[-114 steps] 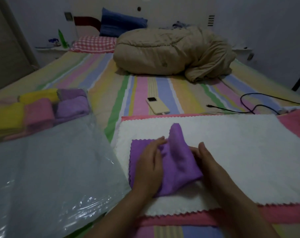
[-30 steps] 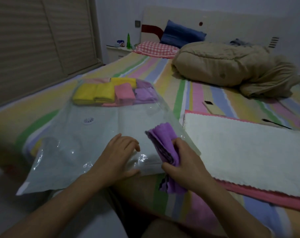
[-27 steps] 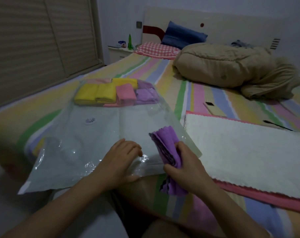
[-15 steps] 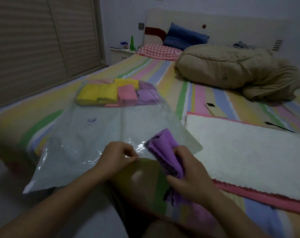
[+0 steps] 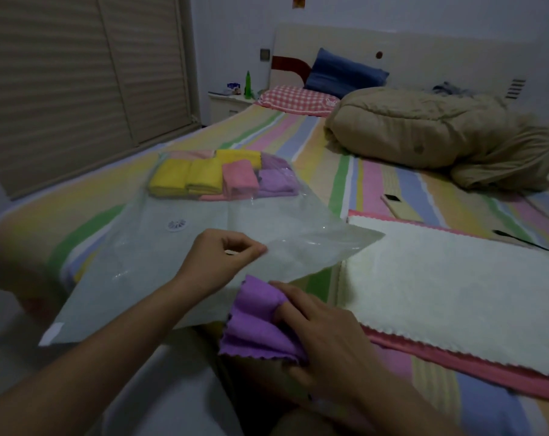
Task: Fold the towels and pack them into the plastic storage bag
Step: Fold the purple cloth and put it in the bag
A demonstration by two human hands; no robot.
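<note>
Both arms forward: left fingers (image 5: 251, 251) pinch bag (image 5: 134, 278) edge; right fingers (image 5: 296, 295) clamp purple towel (image 5: 254, 328).

Left hand (image 5: 223, 259): forearm extended, thumb and forefinger pinching plastic storage bag (image 5: 134, 278) edge. Right hand (image 5: 322, 336): nearer, fingers curled, gripping purple towel (image 5: 254, 324).

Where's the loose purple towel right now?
Head view, bottom centre: the purple towel is held by the right hand, just below the plastic bag edge that the left hand pinches.
</note>
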